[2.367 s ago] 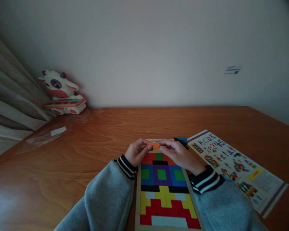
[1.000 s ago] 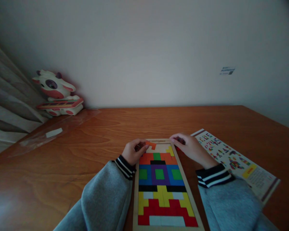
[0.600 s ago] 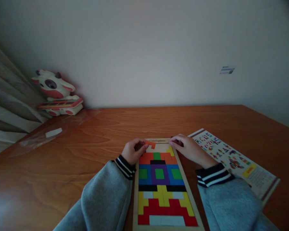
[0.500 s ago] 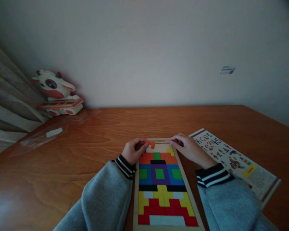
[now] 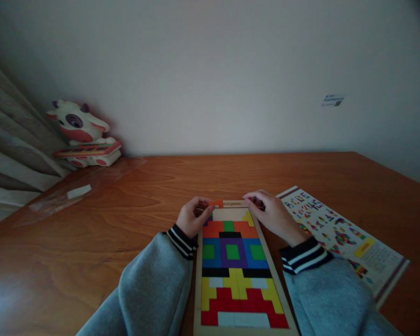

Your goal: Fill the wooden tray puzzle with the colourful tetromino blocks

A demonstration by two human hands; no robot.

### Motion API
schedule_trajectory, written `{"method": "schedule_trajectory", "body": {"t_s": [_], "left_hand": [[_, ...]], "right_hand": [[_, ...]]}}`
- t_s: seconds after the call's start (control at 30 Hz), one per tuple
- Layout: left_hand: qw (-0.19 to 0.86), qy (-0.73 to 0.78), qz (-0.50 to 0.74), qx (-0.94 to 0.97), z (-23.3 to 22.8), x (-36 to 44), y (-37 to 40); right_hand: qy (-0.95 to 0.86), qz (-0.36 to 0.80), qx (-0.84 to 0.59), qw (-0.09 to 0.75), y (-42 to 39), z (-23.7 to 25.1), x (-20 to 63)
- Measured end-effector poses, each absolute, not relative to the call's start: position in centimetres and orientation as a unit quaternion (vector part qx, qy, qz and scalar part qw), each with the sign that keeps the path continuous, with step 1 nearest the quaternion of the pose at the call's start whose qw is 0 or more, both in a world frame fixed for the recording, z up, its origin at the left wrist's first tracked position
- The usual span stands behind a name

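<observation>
Just then my left hand [image 5: 192,220] pinched an orange piece [image 5: 216,204] over the puzzle tray [image 5: 197,275]'s far left corner. My right hand [image 5: 271,215] rested at its far right corner, its fingers curled; whether they gripped anything I couldn't tell.

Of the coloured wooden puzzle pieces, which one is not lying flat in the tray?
The small orange piece, pinched by the left hand at the wooden tray's far end; the others lie flat inside it.

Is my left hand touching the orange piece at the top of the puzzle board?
Touching: the head view shows the left hand pinching the orange piece at its fingertips.
</observation>
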State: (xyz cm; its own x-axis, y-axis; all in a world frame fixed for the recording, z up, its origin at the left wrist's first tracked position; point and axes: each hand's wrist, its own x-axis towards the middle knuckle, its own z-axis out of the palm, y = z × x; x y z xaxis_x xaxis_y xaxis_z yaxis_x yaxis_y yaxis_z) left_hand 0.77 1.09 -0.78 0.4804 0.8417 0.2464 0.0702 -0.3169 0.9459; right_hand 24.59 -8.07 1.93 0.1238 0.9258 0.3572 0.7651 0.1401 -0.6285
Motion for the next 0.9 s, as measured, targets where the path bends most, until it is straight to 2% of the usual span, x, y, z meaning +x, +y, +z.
{"method": "schedule_trajectory", "body": {"t_s": [0.23, 0.63, 0.7, 0.9], "left_hand": [[0.473, 0.313, 0.402, 0.719, -1.0, 0.6, 1.3], [0.442, 0.307, 0.391, 0.747, -0.5, 0.2, 1.1], [0.406, 0.284, 0.384, 0.779, -0.3, 0.0, 1.0], [0.195, 0.251, 0.346, 0.883, -0.2, -0.7, 1.5]], "right_hand": [[-0.632, 0.057, -0.674, 0.378, -7.9, 1.6, 25.4], [-0.603, 0.041, -0.701, 0.379, -8.0, 1.6, 25.8], [-0.598, 0.036, -0.706, 0.378, -8.0, 1.6, 26.1], [-0.561, 0.005, -0.73, 0.39, -8.1, 1.4, 27.6]]}}
